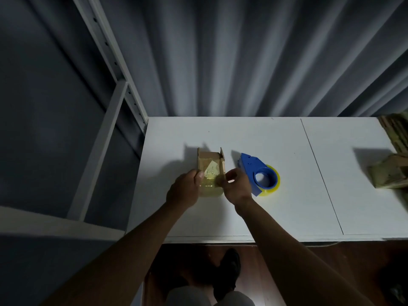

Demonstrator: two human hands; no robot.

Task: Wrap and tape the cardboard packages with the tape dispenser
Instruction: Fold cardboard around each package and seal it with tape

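Observation:
A small brown cardboard package point(209, 161) lies on the white table point(276, 206), its far flaps standing up and its near end covered in yellowish clear tape. My left hand point(184, 191) grips the package's left side, thumb on top. At its right edge my right hand point(237, 186) pinches the package with curled fingers. Just to the right lies the blue tape dispenser point(257, 172) with a yellow tape roll, untouched by either hand.
More cardboard packages point(388, 173) sit stacked at the table's right edge. A white metal shelf frame point(114, 102) stands to the left, and a grey curtain hangs behind the table. Below the near table edge I see dark shoes on a wooden floor.

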